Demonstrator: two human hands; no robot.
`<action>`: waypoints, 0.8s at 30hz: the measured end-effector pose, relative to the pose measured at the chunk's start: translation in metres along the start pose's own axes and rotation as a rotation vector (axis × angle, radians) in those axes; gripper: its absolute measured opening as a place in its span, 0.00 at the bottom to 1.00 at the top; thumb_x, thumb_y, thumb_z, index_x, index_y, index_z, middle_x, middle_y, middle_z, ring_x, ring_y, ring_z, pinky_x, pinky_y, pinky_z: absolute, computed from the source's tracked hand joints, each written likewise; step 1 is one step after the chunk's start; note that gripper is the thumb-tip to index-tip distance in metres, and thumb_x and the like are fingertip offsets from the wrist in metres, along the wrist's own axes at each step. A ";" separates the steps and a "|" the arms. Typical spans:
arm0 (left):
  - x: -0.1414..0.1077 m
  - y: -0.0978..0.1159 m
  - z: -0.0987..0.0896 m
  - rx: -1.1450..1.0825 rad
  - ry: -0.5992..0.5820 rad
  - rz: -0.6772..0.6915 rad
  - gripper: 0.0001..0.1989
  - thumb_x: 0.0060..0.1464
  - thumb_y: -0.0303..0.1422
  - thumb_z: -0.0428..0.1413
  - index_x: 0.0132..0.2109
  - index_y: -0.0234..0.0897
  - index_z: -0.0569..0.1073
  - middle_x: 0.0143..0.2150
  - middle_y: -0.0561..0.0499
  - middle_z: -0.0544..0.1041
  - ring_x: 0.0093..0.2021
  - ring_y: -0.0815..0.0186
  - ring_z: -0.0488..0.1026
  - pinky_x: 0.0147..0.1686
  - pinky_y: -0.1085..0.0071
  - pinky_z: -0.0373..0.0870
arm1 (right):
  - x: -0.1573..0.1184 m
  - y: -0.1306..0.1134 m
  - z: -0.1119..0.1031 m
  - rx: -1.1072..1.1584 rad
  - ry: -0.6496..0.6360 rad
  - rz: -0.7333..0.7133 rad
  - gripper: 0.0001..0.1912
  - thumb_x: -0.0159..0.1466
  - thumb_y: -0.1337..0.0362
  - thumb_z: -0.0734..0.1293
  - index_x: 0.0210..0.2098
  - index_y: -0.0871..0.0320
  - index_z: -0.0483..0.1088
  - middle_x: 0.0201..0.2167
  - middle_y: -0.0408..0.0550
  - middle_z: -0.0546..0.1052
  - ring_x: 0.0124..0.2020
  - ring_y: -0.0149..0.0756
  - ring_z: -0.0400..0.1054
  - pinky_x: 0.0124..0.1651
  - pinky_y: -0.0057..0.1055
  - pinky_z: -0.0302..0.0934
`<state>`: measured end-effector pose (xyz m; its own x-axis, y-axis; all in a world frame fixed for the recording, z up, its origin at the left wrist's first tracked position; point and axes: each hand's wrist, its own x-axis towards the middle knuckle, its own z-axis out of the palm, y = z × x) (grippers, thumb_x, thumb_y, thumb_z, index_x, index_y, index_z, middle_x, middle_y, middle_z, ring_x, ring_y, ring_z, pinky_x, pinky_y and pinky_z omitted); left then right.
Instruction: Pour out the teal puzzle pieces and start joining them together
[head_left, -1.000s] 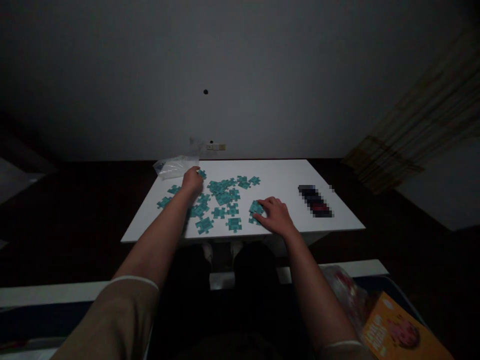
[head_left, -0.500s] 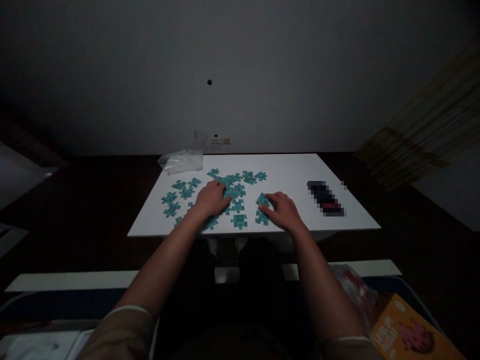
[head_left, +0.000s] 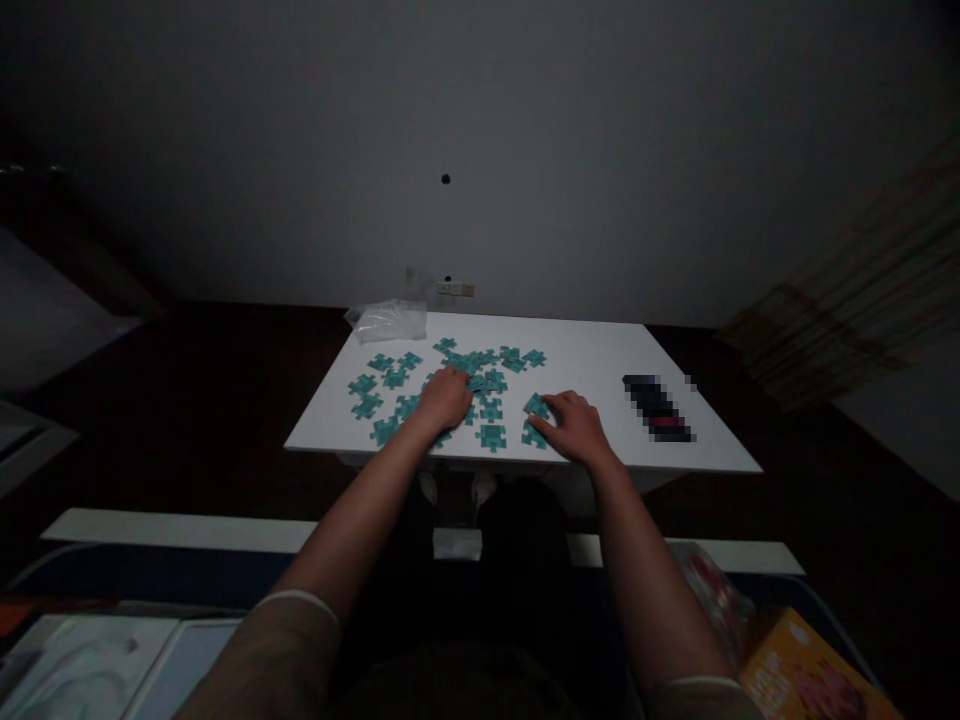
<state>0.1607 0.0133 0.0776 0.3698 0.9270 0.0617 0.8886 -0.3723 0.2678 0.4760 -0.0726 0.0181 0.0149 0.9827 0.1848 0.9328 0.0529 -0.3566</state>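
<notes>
Teal jigsaw puzzle pieces (head_left: 492,437) lie scattered over the white table (head_left: 592,350), several of them overlapping. My left hand (head_left: 445,398) is over the middle of the pile, its fingers curled together at the edge of a puzzle piece (head_left: 478,384). Its palm hides some pieces beneath. To the right, my right hand (head_left: 576,427) pinches another puzzle piece (head_left: 536,404) between thumb and forefinger, low at the tabletop. Just below that one, a further puzzle piece (head_left: 535,436) is partly covered by my thumb.
A clear plastic bag (head_left: 390,322) lies at the table's back left corner. On the right is a dark, pixelated object (head_left: 656,408). An orange puzzle box (head_left: 814,670) and a clear bag (head_left: 712,590) rest beside me at lower right. The wall stands behind the table.
The view has shifted and tilted slightly, so the table appears further right. My left hand's fingers have drawn closer together at the pile. My right hand keeps its pinch on the piece.
</notes>
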 end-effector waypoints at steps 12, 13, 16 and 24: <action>-0.047 0.008 0.008 -0.298 0.343 0.243 0.17 0.78 0.21 0.58 0.64 0.41 0.86 0.63 0.40 0.88 0.68 0.50 0.84 0.72 0.53 0.83 | 0.012 -0.038 0.004 0.132 -0.008 -0.001 0.31 0.79 0.40 0.69 0.70 0.48 0.88 0.65 0.62 0.86 0.69 0.67 0.76 0.71 0.64 0.68; -0.055 0.011 0.014 -0.327 0.377 0.289 0.17 0.78 0.21 0.59 0.63 0.41 0.86 0.63 0.40 0.88 0.67 0.50 0.85 0.72 0.53 0.84 | 0.012 -0.047 0.005 0.181 0.015 -0.020 0.30 0.80 0.41 0.66 0.69 0.48 0.88 0.66 0.62 0.86 0.70 0.66 0.76 0.72 0.65 0.68; -0.073 0.019 0.032 -0.335 0.404 0.369 0.16 0.77 0.21 0.61 0.63 0.42 0.86 0.62 0.42 0.88 0.66 0.53 0.86 0.70 0.55 0.86 | 0.005 -0.073 0.007 0.414 0.068 -0.107 0.31 0.84 0.42 0.60 0.68 0.47 0.87 0.64 0.59 0.89 0.68 0.62 0.79 0.75 0.65 0.68; -0.095 0.030 0.049 -0.318 0.389 0.456 0.14 0.78 0.23 0.62 0.60 0.45 0.87 0.64 0.43 0.90 0.66 0.56 0.88 0.67 0.57 0.88 | -0.016 -0.086 0.004 0.807 -0.002 -0.074 0.24 0.76 0.37 0.73 0.57 0.46 0.87 0.56 0.54 0.92 0.58 0.57 0.85 0.67 0.55 0.80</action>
<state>0.1654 -0.0880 0.0332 0.5113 0.6508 0.5614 0.5215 -0.7541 0.3993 0.3943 -0.0923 0.0420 -0.0377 0.9718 0.2327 0.3840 0.2291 -0.8945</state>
